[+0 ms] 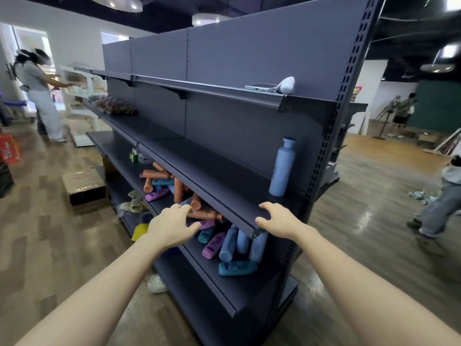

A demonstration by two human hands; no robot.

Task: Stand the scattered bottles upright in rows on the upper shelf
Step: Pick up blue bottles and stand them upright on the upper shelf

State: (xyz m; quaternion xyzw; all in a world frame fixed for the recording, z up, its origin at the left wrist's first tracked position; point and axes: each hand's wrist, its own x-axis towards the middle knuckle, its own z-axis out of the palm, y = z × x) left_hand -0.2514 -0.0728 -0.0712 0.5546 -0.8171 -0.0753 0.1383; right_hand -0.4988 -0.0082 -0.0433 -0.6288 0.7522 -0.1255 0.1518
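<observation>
The left hand [172, 227] is held loosely open under the front edge of the upper shelf [212, 168], nearest an orange bottle [205, 215] laid along that edge among the scattered bottles [213, 245] beneath; whether the right hand [275, 221] grips that edge cannot be told.

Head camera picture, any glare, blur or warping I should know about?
In the head view, wide-angle warping bows the shelf upright; lamp glare streaks the floor at right; the lying bottles sit in shade under the upper shelf; the person at the right edge looks smeared.
</observation>
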